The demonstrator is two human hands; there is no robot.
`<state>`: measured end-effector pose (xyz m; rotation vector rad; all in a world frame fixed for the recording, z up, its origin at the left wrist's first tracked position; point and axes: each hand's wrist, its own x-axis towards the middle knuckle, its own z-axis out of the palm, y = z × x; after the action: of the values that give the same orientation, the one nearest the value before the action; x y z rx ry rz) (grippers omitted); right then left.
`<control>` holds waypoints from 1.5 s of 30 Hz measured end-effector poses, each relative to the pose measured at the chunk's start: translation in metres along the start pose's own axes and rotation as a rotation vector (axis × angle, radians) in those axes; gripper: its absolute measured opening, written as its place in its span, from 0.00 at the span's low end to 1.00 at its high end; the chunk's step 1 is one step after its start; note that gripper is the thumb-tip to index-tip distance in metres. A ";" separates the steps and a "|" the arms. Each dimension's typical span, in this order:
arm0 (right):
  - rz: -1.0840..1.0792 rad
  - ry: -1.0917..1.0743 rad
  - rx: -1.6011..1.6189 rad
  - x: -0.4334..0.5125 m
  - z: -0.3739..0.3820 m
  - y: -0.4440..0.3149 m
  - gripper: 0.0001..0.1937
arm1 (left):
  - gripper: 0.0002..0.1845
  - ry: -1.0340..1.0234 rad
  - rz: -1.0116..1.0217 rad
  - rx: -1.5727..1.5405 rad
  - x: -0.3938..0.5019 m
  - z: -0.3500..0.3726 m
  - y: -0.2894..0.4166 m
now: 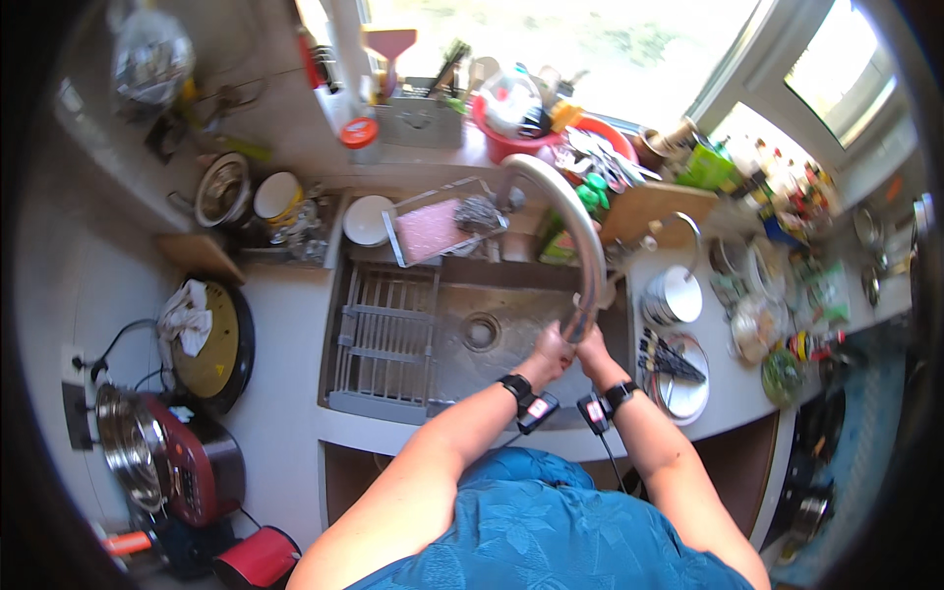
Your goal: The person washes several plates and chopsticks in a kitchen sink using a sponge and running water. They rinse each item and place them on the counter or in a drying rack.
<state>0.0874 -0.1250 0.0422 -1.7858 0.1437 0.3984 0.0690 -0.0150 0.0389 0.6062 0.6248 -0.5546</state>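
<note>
Both of my hands are together over the right part of the stainless steel sink (457, 361), under the end of the tall curved faucet (586, 243). My left hand (551, 355) has its fingers curled inward beneath the spout. Just to its right, my right hand (594, 351) is against or close to the spout's end. The spout partly covers the fingers, so I cannot tell whether either hand grips something. To the left of the hands is the round drain (481, 332). A grey slatted drying rack (387, 332) spans the sink's left side.
Behind the sink stand a wire tray with a pink sponge cloth (428, 228), a steel scrubber (476, 214) and a white bowl (367, 220). A white cup (675, 295) and a plate (686, 398) sit on the right counter. At left are an electric griddle (214, 346) and a red cooker (199, 461).
</note>
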 end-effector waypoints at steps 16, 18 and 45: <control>0.254 -0.090 0.933 -0.024 0.048 -0.035 0.10 | 0.19 0.032 0.775 1.110 -0.020 -0.007 0.025; 0.338 -0.124 0.995 -0.014 0.047 -0.022 0.11 | 0.18 0.017 0.794 1.049 -0.021 -0.009 0.018; -0.083 -0.216 0.313 -0.085 -0.015 0.053 0.12 | 0.32 -0.415 0.924 1.780 -0.045 0.097 -0.036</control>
<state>-0.0051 -0.1629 0.0252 -1.4264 -0.0200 0.4786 0.0510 -0.0919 0.1201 2.1994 -0.7715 -0.1898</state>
